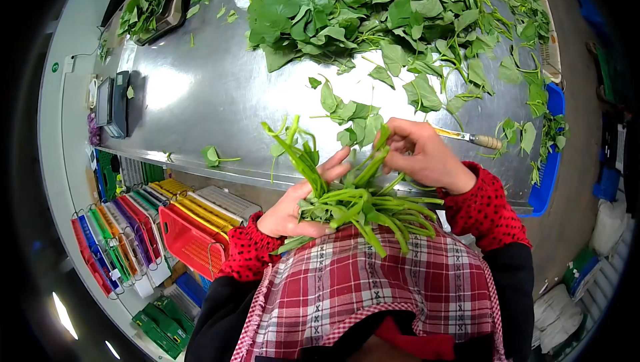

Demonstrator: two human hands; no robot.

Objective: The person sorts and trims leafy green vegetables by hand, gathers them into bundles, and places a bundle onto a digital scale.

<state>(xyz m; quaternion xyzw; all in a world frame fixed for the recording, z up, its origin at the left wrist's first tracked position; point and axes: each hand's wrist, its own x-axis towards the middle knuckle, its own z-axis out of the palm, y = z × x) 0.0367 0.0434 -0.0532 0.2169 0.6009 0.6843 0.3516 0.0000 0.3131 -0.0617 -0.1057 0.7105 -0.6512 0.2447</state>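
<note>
My left hand (pixel 303 205) is wrapped round a bunch of leafy green stems (pixel 370 212), held close to the plaid apron (pixel 393 265). Their cut ends point to the lower right. At the bunch's upper right, my right hand (pixel 423 152) has its fingers bent together around a green stem (pixel 379 155). Just beyond my hands, loose leaves (pixel 353 115) lie on the metal table (pixel 220 109). A knife with a wooden handle (pixel 485 141) rests to the right of my right hand, its blade partly hidden behind that hand.
A large heap of leafy greens (pixel 373 9) covers the table's far side. A scale (pixel 163 12) bearing greens stands far left, with a dark boxy device (pixel 117 105) nearer. A blue crate (pixel 552 155) sits at the right edge; coloured crates (pixel 193 235) stand below left.
</note>
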